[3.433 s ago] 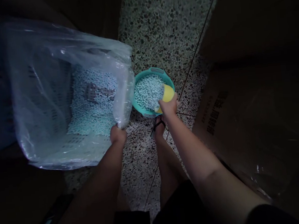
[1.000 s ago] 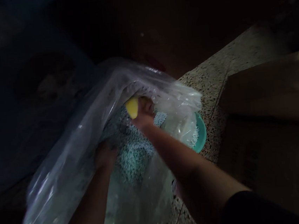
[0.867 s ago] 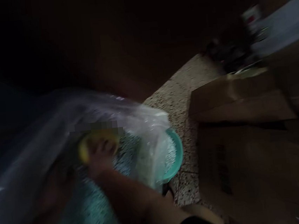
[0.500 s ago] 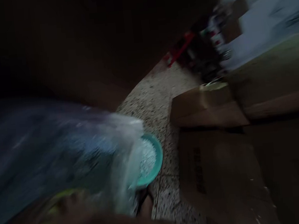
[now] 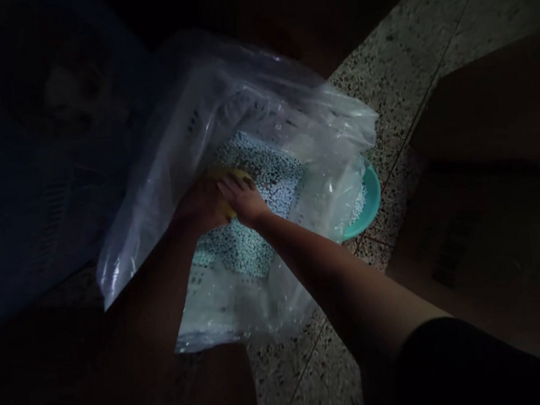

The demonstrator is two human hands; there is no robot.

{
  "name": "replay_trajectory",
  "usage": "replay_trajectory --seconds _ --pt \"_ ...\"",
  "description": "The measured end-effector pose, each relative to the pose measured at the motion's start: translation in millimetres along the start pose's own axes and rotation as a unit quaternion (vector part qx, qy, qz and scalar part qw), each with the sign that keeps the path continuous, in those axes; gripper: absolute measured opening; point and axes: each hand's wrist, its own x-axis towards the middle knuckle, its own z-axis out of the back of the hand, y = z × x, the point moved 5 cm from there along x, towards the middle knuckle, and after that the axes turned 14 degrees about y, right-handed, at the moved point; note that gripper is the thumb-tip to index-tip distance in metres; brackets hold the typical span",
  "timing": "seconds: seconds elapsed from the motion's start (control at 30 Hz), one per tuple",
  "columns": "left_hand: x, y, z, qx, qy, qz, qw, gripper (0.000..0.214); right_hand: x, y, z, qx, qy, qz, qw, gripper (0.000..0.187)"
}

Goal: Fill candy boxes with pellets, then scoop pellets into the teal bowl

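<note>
A large clear plastic bag (image 5: 281,115) lies wide open in front of me, with many small whitish pellets (image 5: 250,249) inside. Both my hands reach into it, just above the pellets. My left hand (image 5: 200,203) is closed round a yellow object (image 5: 229,211), mostly covered by the fingers, so its kind does not show. From the other side, my right hand (image 5: 245,200) grips the same object, its fingers laid together over the top. Partly behind the bag's right edge stands a turquoise basin (image 5: 372,196) holding similar white pellets.
Speckled tile floor (image 5: 310,377) shows below the bag and at upper right. Brown cardboard boxes (image 5: 473,234) stand at the right. A dark blue printed surface (image 5: 49,185) fills the left side. Much of the scene is dim.
My view has swung down and left over the bag's mouth, so the pellets inside now show. The yellow object, blurred at lower left before, is now between both hands inside the bag.
</note>
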Motion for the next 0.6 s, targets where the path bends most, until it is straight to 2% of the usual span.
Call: replay_trajectory --seconds 0.1,0.17,0.23,0.27,0.33,0.47,0.53,0.6 --pt "-57.9 4.2 -51.4 0.007 0.031 0.051 0.998 0.098 -39.4 42.2 -35.4 -0.017 0.048 0.054 0.997 0.058" --pt "-97.8 -1.1 -78.0 -0.006 0.042 0.084 0.996 0.09 -68.0 67.1 -51.7 -0.035 0.093 0.096 0.99 0.058" --pt "-125.5 -11.7 -92.5 -0.026 0.056 0.081 0.995 0.084 -88.4 81.6 -56.5 -0.049 0.13 0.119 0.983 0.056" --pt "-133.1 -16.4 -93.7 -0.034 0.062 0.076 0.995 0.082 -93.6 84.2 -53.7 -0.053 0.139 0.123 0.981 0.055" --pt "-135.4 -20.7 -81.9 -0.038 0.056 0.068 0.995 0.083 -92.8 82.8 -38.0 -0.06 0.126 0.124 0.982 0.051" --pt "-108.7 -8.1 -23.4 0.041 -0.042 0.056 0.997 0.088 -56.2 70.5 5.3 -0.068 0.009 0.103 0.992 0.05" --pt "-94.0 1.9 -9.8 0.089 -0.039 0.041 0.994 0.085 -35.6 69.8 4.9 -0.062 -0.003 0.083 0.995 0.051" --pt "-87.8 11.8 -19.2 0.108 0.025 0.049 0.993 0.076 -26.1 78.0 -16.4 -0.043 0.045 0.078 0.995 0.051"
